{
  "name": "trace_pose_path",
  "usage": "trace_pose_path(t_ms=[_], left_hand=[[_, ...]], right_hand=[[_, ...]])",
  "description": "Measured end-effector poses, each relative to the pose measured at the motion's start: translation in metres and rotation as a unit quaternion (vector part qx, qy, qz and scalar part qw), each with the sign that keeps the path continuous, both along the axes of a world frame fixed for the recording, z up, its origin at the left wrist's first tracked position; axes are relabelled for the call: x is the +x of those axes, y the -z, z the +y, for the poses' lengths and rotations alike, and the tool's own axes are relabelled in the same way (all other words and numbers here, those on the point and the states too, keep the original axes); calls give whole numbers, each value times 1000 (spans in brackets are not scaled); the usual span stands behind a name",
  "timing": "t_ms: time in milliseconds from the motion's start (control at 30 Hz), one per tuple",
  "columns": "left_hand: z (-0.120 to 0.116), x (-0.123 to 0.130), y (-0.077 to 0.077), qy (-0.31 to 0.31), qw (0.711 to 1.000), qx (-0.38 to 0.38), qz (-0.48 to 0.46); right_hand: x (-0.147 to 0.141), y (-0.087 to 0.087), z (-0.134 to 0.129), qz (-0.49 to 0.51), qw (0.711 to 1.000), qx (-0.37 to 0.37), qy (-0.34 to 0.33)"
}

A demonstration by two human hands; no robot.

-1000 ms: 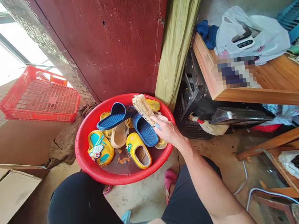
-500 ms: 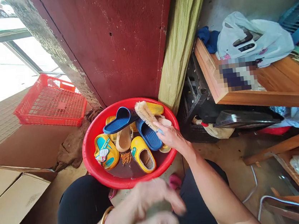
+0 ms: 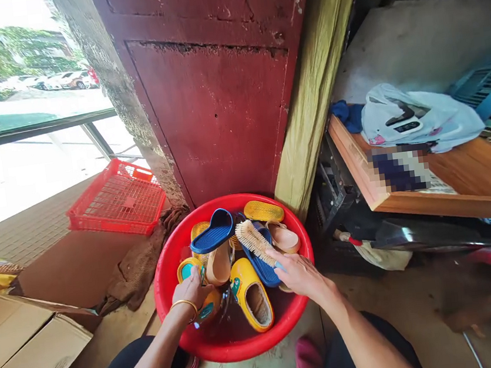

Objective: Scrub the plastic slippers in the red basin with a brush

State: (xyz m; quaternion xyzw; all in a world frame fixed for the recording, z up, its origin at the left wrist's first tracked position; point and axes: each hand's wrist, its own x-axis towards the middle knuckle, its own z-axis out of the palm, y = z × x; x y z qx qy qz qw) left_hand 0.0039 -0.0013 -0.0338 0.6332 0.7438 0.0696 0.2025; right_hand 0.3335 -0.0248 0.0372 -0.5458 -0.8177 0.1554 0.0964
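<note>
A red basin (image 3: 164, 288) holds water and several shoes. On its left side my left hand (image 3: 192, 290) has its fingers wrapped round a yellow-and-teal clog (image 3: 186, 268). At the right, my right hand (image 3: 298, 271) grips a scrub brush (image 3: 254, 241) by its blue handle, bristles over a blue slipper (image 3: 261, 265). Another blue slipper (image 3: 214, 232) lies tilted on a beige shoe (image 3: 218, 264). A yellow lined clog (image 3: 252, 295) rests in the front middle. Near the back rim are a yellow sole (image 3: 264, 211) and a pale pink clog (image 3: 284, 237).
A red door (image 3: 220, 116) stands behind the basin. To the left are a red crate (image 3: 119, 204), a brown cloth (image 3: 138, 273) and a cardboard box (image 3: 34, 350). A wooden table (image 3: 471, 182) with a plastic bag (image 3: 419, 117) is at the right.
My left hand has moved forward from above my lap into the basin and taken hold of the yellow-and-teal clog. The view has tilted up; the brush remains in my right hand.
</note>
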Motion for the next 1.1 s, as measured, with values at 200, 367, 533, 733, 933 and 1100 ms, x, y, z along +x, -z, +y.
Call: trace_pose_path(t_ms=[200, 367, 533, 733, 933, 1100], left_hand=[[-14, 1, -18, 6, 975, 115, -188], [-15, 16, -41, -89, 843, 149, -510], [-9, 45, -51, -226, 648, 80, -723], [-7, 71, -51, -243, 510, 12, -825], [-3, 83, -41, -235, 503, -8, -832], [-4, 77, -30, -153, 638, 10, -755]], right_hand=[[-10, -4, -2, -41, 999, -9, 0], [-6, -2, 2, 8, 1000, -8, 28], [7, 6, 13, 124, 983, 61, 118], [-31, 18, -24, 88, 985, 142, 50], [-39, 25, -16, -113, 990, 65, 57], [-10, 22, 10, -23, 992, 40, 118]])
